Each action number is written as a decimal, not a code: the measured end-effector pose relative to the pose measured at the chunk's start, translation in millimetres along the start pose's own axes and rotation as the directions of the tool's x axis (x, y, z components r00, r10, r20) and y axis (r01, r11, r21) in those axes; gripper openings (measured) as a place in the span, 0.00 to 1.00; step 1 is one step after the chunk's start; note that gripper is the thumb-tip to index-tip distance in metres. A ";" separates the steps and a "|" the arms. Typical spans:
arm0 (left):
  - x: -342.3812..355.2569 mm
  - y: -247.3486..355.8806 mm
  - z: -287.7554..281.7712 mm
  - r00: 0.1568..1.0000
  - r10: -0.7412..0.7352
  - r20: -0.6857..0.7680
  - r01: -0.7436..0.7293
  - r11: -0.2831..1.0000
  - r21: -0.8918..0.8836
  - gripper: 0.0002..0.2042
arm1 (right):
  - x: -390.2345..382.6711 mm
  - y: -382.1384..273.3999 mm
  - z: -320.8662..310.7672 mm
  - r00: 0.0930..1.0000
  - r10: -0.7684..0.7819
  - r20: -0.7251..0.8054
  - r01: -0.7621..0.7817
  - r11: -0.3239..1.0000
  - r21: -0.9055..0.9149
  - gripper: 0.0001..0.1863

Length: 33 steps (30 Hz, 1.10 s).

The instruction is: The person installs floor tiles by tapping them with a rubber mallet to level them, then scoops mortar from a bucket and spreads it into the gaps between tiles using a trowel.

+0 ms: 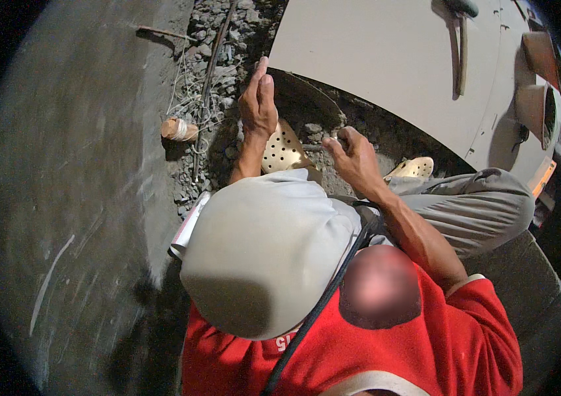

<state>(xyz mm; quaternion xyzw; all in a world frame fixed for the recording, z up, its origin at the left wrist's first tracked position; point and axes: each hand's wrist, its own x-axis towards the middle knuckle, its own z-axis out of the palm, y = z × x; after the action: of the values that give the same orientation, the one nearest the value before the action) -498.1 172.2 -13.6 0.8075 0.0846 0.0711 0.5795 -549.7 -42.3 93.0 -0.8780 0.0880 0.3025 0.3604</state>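
Observation:
My left hand [258, 109] is raised with its fingers stretched out straight and nothing visible in them, just above a cream perforated clog [283, 148] on my foot. My right hand [353, 158] has its fingers curled by a short grey bar [313, 147] in the rubble; whether it grips anything I cannot make out. A second clog [417, 168] shows beyond my right wrist. Left of my left hand lies a wooden piece wound with white string [181, 130], with loose string over gravel [211, 79] and a long thin dark rod [209, 86].
A large pale board [366, 59] spans the upper right, carrying a hammer [462, 56] and two brownish containers [532, 105] near its far edge. A concrete surface [69, 171] runs down the left, with a thin stick [161, 32] at its upper edge. An orange object [543, 177] lies at far right.

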 end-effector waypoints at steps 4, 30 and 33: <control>-0.3 2.0 5.2 0.999 0.044 0.003 -0.045 0.999 0.030 0.26 | -12.0 21.6 -13.2 0.965 0.214 0.153 -0.250 0.925 0.285 0.21; -10.6 -3.1 4.4 0.991 -0.001 -0.136 -0.008 0.998 -0.062 0.29 | 27.2 -54.6 -73.4 0.951 -0.225 0.212 0.305 0.798 -0.520 0.17; -11.5 -7.1 7.1 0.989 0.044 -0.143 -0.049 0.998 -0.031 0.28 | 28.4 -47.1 -77.7 0.956 -0.115 0.270 0.251 0.797 -0.550 0.17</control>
<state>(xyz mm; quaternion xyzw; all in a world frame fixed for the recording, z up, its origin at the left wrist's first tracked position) -508.2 165.3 -22.8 0.7920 0.1058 0.1434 0.5840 -473.0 -59.7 146.7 -0.9104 -0.1348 0.3749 0.1119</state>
